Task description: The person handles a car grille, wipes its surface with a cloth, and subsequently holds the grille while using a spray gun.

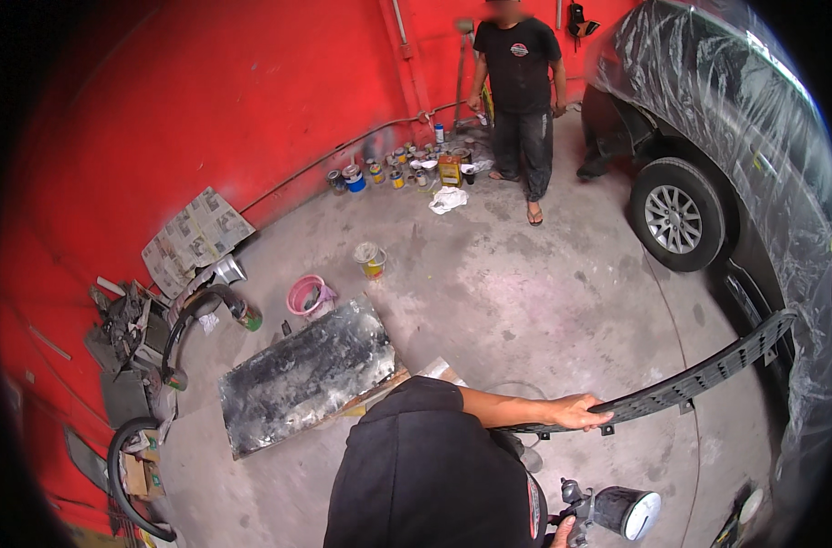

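My left hand [578, 413] is closed around a long, curved black slotted car trim strip [685, 388], its thumb lying over the upper edge. Small mounting tabs stick out along the lower side of the strip, and its far end reaches up to the right, near the plastic-wrapped vehicle. Low in the picture, my right hand [562, 532] grips a paint spray gun [576, 502], whose dark cup with a white end [641, 516] points right. Most of that hand is cut off by the lower edge and my black sleeve.
A vehicle under clear plastic [708, 91] stands at right, its wheel [676, 217] exposed. A black-stained board [311, 370], pink bucket [308, 294] and paint can [370, 260] are at left. Another person [521, 100] stands by several cans [354, 178]. A hose [676, 320] crosses the floor.
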The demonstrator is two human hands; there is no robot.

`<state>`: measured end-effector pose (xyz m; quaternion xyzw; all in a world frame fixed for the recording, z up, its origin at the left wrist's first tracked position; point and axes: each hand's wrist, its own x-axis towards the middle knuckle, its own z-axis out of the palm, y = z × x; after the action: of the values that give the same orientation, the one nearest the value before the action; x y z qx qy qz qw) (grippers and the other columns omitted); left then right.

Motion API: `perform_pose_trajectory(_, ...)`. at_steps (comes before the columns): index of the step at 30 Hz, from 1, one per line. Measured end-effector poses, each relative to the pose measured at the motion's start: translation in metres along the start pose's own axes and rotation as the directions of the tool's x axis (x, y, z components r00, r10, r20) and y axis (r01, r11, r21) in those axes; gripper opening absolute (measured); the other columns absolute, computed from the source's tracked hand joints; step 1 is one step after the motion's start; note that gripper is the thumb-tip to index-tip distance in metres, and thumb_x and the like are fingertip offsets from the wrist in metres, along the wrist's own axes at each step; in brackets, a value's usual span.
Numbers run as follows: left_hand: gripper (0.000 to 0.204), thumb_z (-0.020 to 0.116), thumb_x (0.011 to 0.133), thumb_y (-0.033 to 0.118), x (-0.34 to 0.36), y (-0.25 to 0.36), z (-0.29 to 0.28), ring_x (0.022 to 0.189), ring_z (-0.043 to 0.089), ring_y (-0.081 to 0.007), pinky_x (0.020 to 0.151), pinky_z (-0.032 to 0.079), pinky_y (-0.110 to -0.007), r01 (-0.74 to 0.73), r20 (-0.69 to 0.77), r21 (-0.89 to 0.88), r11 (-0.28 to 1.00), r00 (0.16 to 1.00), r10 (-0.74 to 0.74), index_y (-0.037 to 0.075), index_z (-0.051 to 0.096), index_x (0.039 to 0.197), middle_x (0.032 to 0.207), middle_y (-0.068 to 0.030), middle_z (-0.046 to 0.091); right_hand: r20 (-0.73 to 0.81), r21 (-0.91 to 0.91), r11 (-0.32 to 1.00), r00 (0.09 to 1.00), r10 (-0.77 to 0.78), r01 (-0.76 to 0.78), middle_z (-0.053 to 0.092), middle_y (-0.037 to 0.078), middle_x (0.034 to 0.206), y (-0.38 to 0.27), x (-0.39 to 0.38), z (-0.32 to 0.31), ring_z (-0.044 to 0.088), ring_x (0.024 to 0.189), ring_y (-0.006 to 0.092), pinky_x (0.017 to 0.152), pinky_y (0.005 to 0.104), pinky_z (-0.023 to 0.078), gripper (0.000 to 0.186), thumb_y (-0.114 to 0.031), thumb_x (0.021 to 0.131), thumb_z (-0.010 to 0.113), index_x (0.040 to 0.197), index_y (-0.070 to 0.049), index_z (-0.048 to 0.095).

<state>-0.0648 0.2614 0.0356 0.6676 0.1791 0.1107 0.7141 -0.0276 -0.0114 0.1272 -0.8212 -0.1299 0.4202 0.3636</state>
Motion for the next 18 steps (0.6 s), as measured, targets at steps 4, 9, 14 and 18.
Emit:
perform_pose_trajectory(4, 0.039, 0.048, 0.094, 0.042, -0.001, 0.006, 0.005, 0.064, 0.048, -0.0101, 0.062, 0.042, -0.028, -0.03, -0.003, 0.001, 1.0, 1.0, 0.03, 0.005, 0.051, 0.08, 0.066, 0.0017, 0.048, 0.03, -0.011, 0.999, 0.999, -0.029, 0.03, 0.059, 0.007, 0.072, -0.006, -0.004, -0.004, 0.051, 0.061, 0.0148, 0.054, 0.0317, 0.041, 0.048, -0.05, 0.089, 0.054, 0.101, -0.004, 0.063)
perform_pose_trajectory(9, 0.043, 0.05, 0.091, 0.047, -0.003, 0.006, 0.007, 0.062, 0.048, -0.0101, 0.058, 0.043, -0.028, -0.051, -0.025, 0.021, 0.998, 0.998, 0.052, 0.004, 0.056, 0.088, 0.068, 0.0013, 0.049, -0.005, -0.205, 0.969, 0.99, 0.137, -0.135, 0.06, 0.007, 0.074, 0.006, 0.003, -0.008, 0.051, 0.062, 0.015, 0.055, 0.0326, 0.041, 0.044, -0.047, 0.091, 0.05, 0.099, -0.006, 0.065)
perform_pose_trajectory(14, 0.04, 0.048, 0.093, 0.043, -0.002, 0.007, 0.012, 0.065, 0.049, -0.0111, 0.063, 0.042, -0.029, -0.006, -0.024, 0.03, 1.0, 1.0, 0.007, 0.005, 0.051, 0.081, 0.066, 0.0008, 0.049, 0.003, -0.098, 0.994, 0.999, -0.038, 0.038, 0.06, 0.005, 0.071, 0.017, 0.007, -0.009, 0.052, 0.062, 0.0164, 0.057, 0.0326, 0.042, 0.045, -0.048, 0.091, 0.05, 0.098, -0.007, 0.065)
perform_pose_trajectory(18, 0.039, 0.048, 0.094, 0.042, -0.004, 0.007, 0.012, 0.064, 0.049, -0.0114, 0.063, 0.042, -0.029, -0.013, -0.027, 0.063, 0.998, 1.0, 0.015, 0.005, 0.051, 0.081, 0.066, 0.0007, 0.049, 0.015, -0.147, 0.988, 0.999, 0.05, -0.048, 0.061, 0.007, 0.075, -0.004, -0.005, -0.014, 0.053, 0.066, 0.0171, 0.06, 0.0327, 0.043, 0.044, -0.048, 0.091, 0.049, 0.1, -0.008, 0.065)
